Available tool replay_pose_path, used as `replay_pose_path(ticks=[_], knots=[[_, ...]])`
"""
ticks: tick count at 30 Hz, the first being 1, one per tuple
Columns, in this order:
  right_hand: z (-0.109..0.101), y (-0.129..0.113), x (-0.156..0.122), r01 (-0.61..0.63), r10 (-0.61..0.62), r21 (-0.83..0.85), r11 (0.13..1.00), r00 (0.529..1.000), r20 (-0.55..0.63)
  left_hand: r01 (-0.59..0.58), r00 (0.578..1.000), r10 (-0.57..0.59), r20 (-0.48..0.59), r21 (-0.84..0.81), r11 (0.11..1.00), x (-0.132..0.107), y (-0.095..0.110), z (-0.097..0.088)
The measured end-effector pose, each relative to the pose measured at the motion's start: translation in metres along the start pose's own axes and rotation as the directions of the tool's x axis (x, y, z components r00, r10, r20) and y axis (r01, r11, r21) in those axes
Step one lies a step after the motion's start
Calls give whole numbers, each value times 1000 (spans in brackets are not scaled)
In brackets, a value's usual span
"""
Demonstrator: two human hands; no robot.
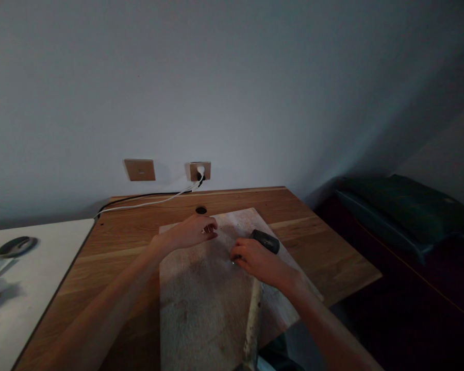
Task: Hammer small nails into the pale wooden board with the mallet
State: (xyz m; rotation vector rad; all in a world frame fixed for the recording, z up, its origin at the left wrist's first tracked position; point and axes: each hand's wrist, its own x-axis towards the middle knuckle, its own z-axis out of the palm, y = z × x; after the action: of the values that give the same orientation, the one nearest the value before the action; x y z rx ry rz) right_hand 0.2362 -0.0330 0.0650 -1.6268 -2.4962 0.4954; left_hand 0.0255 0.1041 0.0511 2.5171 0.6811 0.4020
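A mallet with a black head point(265, 241) and a worn, pale handle point(253, 322) lies on a flat, scuffed board point(193, 314). Over the board's far left part, my left hand point(191, 231) has its fingers curled around a small whitish thing, too small to name. My right hand point(257, 260) reaches across the mallet, hiding part of its handle. Its thumb and fingers are pinched close above the board, and a tiny bright spot shows at the fingertips. What it holds there cannot be made out.
The board rests on a wooden desk point(325, 247) with a round cable hole point(201, 210). White and black cables run to a wall socket point(200, 171). A white table point(50, 268) at the left carries a dark round object point(17, 247). Dark green cushioned furniture point(410, 211) stands at right.
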Motion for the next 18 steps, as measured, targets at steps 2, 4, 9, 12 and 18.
replay_pose_path(ticks=[2, 4, 9, 12, 18], knots=[[1, -1, 1, 11, -11, 7, 1000, 1000, -3, -6, 1000, 6, 0, 5, 1000, 0, -1, 1], [0, -3, 2, 5, -5, -9, 1000, 1000, 19, -4, 1000, 4, 5, 0, 1000, 0, -2, 2], [-7, -10, 1, 40, -39, 45, 998, 999, -21, -26, 1000, 26, 6, -12, 1000, -1, -5, 3], [-10, -17, 1, 80, -68, 144, 986, 994, -88, -50, 999, 50, 7, -18, 999, -2, -5, 3], [-4, -33, 10, 149, -127, 298, 943, 988, -91, -47, 999, 47, 28, -26, 999, -3, -3, 0]])
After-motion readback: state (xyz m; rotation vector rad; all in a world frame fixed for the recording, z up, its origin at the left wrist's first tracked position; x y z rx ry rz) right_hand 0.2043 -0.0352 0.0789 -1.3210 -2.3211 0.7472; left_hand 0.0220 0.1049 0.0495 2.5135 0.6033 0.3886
